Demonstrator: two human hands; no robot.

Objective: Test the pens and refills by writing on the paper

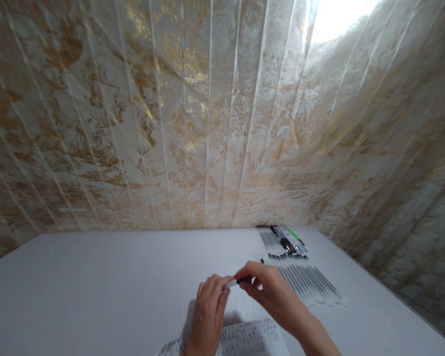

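Note:
Above the middle of the table, a pale pen (230,284) with a black end is held between both hands. My left hand (208,312) has its fingers closed around the pale barrel. At the black end, my right hand (270,288) pinches with thumb and fingertips. Whether that black end is a cap or part of the barrel I cannot tell. Below the hands lies a sheet of paper (254,341) covered in dark handwriting, partly hidden by my left hand. A small black piece (262,261) rests on the table just beyond my right hand.
Several clear pens with dark refills (311,283) lie in a row to the right. Behind them are more thin dark-lined pens (268,240) and a group including a green marker (292,232). A gold-patterned curtain (222,148) borders the white table (96,291).

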